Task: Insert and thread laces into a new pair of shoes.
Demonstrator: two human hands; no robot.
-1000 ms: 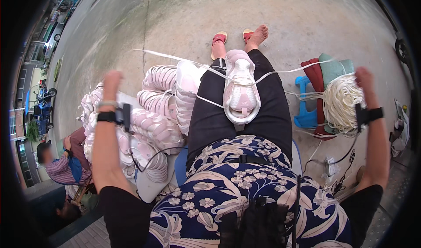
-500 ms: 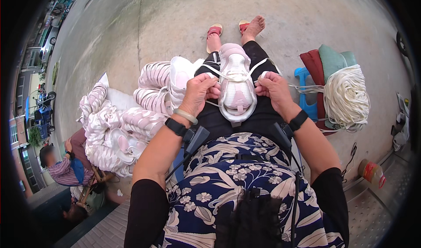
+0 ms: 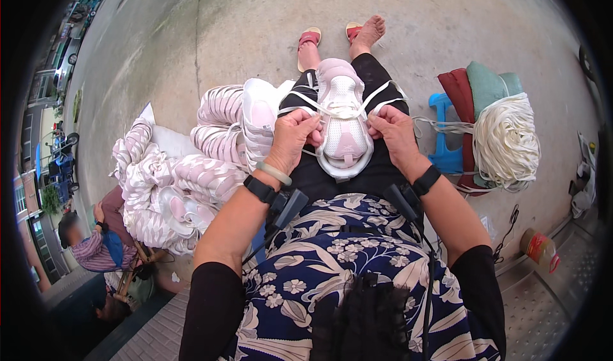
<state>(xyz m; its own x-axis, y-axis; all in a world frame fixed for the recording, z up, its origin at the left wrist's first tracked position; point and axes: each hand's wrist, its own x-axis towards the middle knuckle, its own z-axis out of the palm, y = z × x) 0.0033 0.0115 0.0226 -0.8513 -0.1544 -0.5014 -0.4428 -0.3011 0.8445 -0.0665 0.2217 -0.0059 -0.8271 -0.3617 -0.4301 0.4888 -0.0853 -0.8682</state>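
Observation:
A pink and white shoe upper [image 3: 345, 142] rests across my thighs, its rounded mesh end toward my body. A white shoelace [image 3: 345, 113] crosses it and loops out on both sides. On the upper's left, my left hand [image 3: 295, 133] is closed in a pinch on the lace beside the edge. My right hand [image 3: 394, 130] mirrors it on the other side, thumb and finger pressed together on the lace. The fingertips hide just where each lace part meets the upper's edge.
Left of my legs lie stacked, laced shoe uppers [image 3: 153, 198]. On the right, a blue stool [image 3: 440, 128] stands by red cloth [image 3: 454, 93], green cloth [image 3: 490, 86] and a thick bundle of white laces [image 3: 507, 145]. A seated person [image 3: 102, 246] is at far left; a plastic bottle [image 3: 539, 249] lies right.
Both hands keep their pinches, with slight shifts beside the upper. The lace loops have changed shape a little, and the whole view has shifted slightly.

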